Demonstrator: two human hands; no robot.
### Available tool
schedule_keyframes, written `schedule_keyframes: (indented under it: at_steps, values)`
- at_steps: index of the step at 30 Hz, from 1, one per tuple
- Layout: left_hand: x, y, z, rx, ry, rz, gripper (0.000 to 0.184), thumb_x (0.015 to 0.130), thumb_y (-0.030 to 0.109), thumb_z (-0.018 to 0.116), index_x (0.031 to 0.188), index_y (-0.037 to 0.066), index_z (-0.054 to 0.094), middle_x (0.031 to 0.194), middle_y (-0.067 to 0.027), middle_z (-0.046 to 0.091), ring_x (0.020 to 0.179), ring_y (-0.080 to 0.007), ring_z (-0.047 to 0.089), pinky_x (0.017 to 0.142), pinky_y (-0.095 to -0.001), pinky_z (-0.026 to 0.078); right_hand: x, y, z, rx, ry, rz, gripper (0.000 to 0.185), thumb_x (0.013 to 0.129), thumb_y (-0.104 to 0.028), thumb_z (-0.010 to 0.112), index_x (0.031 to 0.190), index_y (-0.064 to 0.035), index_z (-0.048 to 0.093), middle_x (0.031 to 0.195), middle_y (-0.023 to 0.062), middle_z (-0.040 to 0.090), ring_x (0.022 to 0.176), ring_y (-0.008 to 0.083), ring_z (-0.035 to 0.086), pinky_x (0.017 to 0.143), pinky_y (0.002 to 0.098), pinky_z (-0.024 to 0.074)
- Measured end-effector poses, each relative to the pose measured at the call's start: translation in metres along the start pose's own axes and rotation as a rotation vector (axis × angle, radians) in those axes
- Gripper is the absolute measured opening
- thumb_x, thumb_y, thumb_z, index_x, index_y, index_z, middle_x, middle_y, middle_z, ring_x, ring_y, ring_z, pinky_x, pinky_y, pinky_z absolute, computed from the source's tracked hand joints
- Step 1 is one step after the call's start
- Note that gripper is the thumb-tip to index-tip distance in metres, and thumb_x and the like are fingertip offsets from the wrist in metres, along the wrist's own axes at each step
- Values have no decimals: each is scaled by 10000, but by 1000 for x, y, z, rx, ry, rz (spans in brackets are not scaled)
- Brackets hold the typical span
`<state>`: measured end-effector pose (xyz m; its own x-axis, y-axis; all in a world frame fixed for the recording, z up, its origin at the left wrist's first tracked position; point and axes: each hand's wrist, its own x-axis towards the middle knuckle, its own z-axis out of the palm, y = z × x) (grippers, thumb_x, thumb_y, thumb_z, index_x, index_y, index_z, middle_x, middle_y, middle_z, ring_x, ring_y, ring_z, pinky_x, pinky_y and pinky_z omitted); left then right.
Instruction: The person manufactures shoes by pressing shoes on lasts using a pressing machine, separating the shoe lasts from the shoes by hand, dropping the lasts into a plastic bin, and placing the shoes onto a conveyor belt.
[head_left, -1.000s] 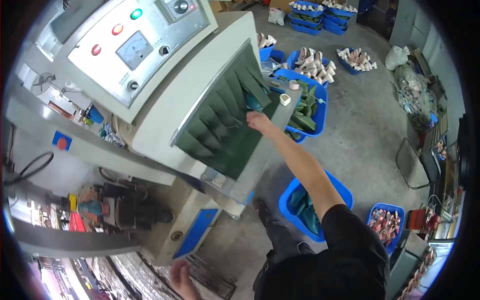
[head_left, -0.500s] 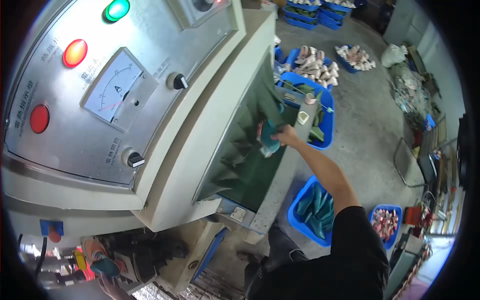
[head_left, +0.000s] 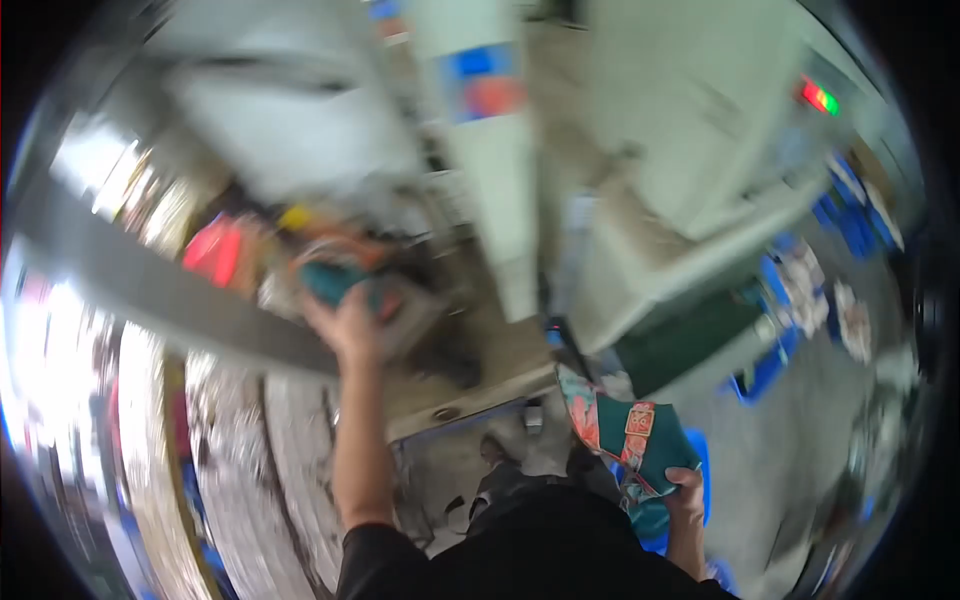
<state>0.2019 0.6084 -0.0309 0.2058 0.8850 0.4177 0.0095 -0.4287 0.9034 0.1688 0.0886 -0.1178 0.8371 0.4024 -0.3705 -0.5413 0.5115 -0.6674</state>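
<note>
My right hand grips the edge of a dark green boot upper with a coral floral panel and an orange patterned strap, held low at the right. Far to the left, my left hand is around the near end of a teal and orange shoe upper at a machine. Motion blur softens the left fingers, and the hand covers part of that piece.
A pale machine with a dark green opening stands at the right. Blue baskets with pale shoe pieces sit on the floor beyond it. Below my right hand is another blue basket with teal pieces. A grey beam crosses the left side.
My view has swung left, away from the dial panel. My right hand has left the green opening with the boot upper. My left hand, earlier open below the teal piece, has closed around it.
</note>
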Motion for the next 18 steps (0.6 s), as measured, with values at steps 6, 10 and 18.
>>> schedule_keyframes:
  at_steps: [6,10,18]
  values:
    - [39,-26,-138,-1228,-105,-614,588,767,-73,536,1347,-73,440,1223,-198,588,1078,-338,627,976,-438,523,139,43,239,-379,-415,-5,531,766,-40,688,1279,44,580,1152,111,674,1047,226,657,913,374,526]
    - [3,-31,-219,-1251,-52,-559,607,761,-14,561,1347,-104,433,1238,-214,609,1127,-304,626,1056,-419,470,225,99,397,-730,-711,-258,633,816,-108,706,1395,23,485,1212,98,646,1122,186,608,994,315,445]
    - [-22,-39,-279,-1063,-62,-542,836,607,92,640,1393,-29,380,1228,-194,546,1078,-321,605,947,-392,522,254,138,424,-959,-786,-400,705,810,-100,709,1454,-16,433,1355,114,560,1254,184,511,1080,329,366]
